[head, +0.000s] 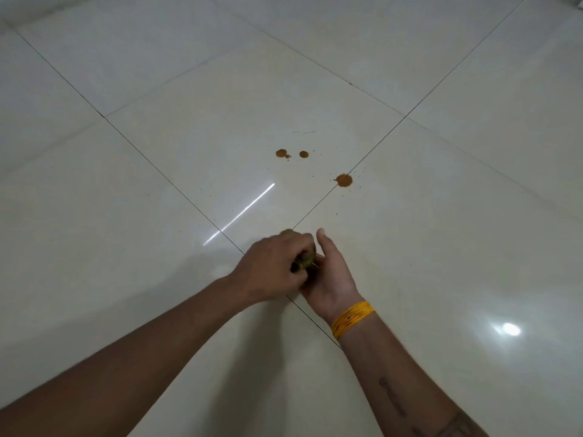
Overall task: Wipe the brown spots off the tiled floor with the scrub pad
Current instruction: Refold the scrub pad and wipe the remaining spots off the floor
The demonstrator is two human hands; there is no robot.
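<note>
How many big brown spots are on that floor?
3, plus a tiny one and scattered specks. Two sit side by side on the middle tile: left spot, with the tiny one beside it, and right spot. The largest spot lies nearer, by the grout line. The hands may hide more.
</note>
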